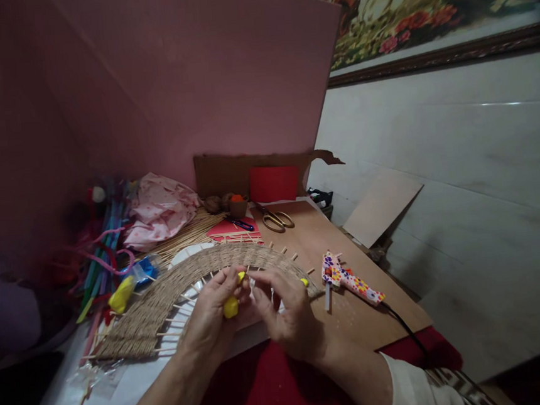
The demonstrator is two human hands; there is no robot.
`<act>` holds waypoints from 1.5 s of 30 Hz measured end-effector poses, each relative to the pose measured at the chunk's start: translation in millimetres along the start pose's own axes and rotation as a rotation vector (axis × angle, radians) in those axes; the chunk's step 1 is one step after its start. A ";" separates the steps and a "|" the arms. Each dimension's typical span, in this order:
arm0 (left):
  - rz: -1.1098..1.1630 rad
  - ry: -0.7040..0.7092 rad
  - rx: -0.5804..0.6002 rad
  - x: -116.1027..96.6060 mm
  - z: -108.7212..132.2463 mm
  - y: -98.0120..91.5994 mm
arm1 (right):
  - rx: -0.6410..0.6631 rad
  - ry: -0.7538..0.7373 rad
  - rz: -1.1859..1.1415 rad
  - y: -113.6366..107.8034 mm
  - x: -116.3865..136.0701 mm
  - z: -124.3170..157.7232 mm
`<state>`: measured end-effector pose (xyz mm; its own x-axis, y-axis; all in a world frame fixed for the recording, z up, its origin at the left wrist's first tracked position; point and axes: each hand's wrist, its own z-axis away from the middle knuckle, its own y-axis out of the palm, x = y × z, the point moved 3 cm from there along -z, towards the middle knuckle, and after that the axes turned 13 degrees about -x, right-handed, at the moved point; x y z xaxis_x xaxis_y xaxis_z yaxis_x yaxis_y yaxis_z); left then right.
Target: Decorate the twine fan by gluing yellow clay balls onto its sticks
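Note:
My left hand [213, 305] is closed around a yellow lump [230, 307] that looks like soft modelling clay. A smaller yellow bit [241, 277] shows between its thumb and fingertips. My right hand [289, 311] is close beside it, index finger reaching to the small bit, thumb held apart; its other fingers are partly hidden. Beneath and behind both hands lies a curved woven twine arch [137, 308] with thin sticks poking out along its edges. A small yellow ball [304, 282] sits on the arch's right part, and a larger yellow piece [122, 295] is by its left side.
On the board [300, 225] at right lie a flowered glue gun [350, 277] with a cord and gold-handled scissors [275, 218]. Behind are a red card [274, 184], a small cup [238, 206] and pink cloth [159, 209]. Pipe cleaners [100, 261] crowd the left.

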<state>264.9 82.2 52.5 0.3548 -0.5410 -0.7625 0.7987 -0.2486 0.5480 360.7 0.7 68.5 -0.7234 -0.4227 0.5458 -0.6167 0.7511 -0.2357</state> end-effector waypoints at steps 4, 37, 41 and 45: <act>-0.050 0.059 -0.006 -1.8 1.5 -0.4 | -0.042 0.072 0.040 0.9 -5.1 -0.5; -0.169 0.096 0.081 -3.7 -0.8 -0.6 | -0.171 0.083 0.072 -3.6 -7.7 -7.2; -0.159 0.092 0.083 -2.5 -1.6 -1.2 | -0.172 0.085 0.069 -3.4 -8.0 -7.0; -0.158 0.087 0.104 -2.4 -2.0 0.6 | -0.176 0.076 0.068 -4.1 -6.7 -6.5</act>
<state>265.5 84.9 54.0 0.2728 -0.4184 -0.8663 0.7947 -0.4095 0.4481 370.1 3.8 71.0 -0.7319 -0.3337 0.5942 -0.4986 0.8565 -0.1332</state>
